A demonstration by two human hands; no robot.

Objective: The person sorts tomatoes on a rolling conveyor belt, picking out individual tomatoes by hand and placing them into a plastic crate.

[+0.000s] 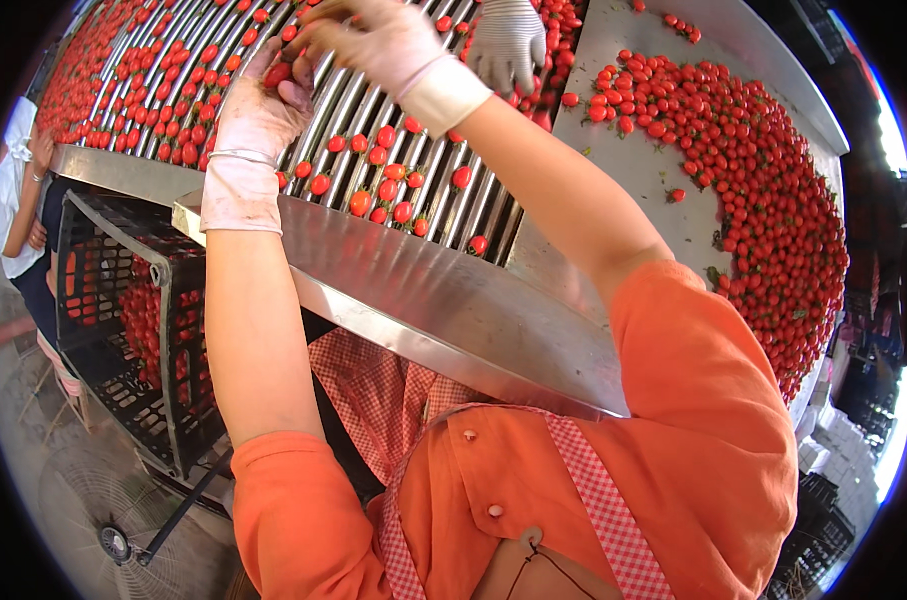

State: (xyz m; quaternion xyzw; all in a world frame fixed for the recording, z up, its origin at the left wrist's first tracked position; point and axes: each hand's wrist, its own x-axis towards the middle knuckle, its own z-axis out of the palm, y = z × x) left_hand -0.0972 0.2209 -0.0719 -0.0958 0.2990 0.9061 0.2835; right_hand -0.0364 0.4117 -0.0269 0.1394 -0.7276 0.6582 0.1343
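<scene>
My left hand [262,112], in a stained pale glove with the fingers bare, is raised over the metal roller conveyor [341,105]. A red cherry tomato [278,74] rests in its curled fingers. My right hand [382,45], also gloved, reaches across just beside the left one. Motion blurs its fingers, so whether they hold anything is unclear. Loose cherry tomatoes [388,189] lie on the rollers below both hands, and many more spread over the conveyor's far left part.
A co-worker's grey striped glove [507,41] touches tomatoes across the rollers. A large heap of cherry tomatoes [776,217] covers the steel tray [573,202] at right. Black plastic crates [164,300] with tomatoes stand below left, near a fan [114,541]. Another person [18,187] is at far left.
</scene>
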